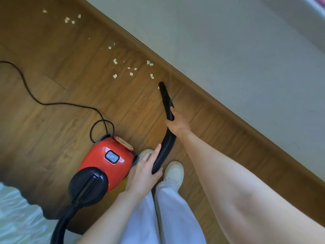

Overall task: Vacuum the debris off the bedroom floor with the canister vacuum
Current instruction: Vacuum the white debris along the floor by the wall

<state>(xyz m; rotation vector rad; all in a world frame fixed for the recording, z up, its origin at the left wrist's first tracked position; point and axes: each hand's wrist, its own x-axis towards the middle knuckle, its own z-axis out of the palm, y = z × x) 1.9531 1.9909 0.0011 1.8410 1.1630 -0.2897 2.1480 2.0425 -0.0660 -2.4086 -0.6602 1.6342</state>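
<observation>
A red and black canister vacuum (103, 166) stands on the wooden floor (52, 120) by my feet. My right hand (177, 123) grips the black nozzle (165, 97), whose tip points down at the floor near the skirting. My left hand (143, 170) holds the ribbed black hose (162, 152) lower down, with the index finger stretched along it. Several small pale paper scraps (131, 69) lie just beyond the nozzle tip. More scraps (70, 19) lie further off at the upper left.
A brown skirting board (219, 104) and grey wall (228, 50) run diagonally on the right. The black power cord (35, 97) snakes across the floor from the left to the vacuum. A bed's pale blue cover (15, 217) fills the bottom left corner.
</observation>
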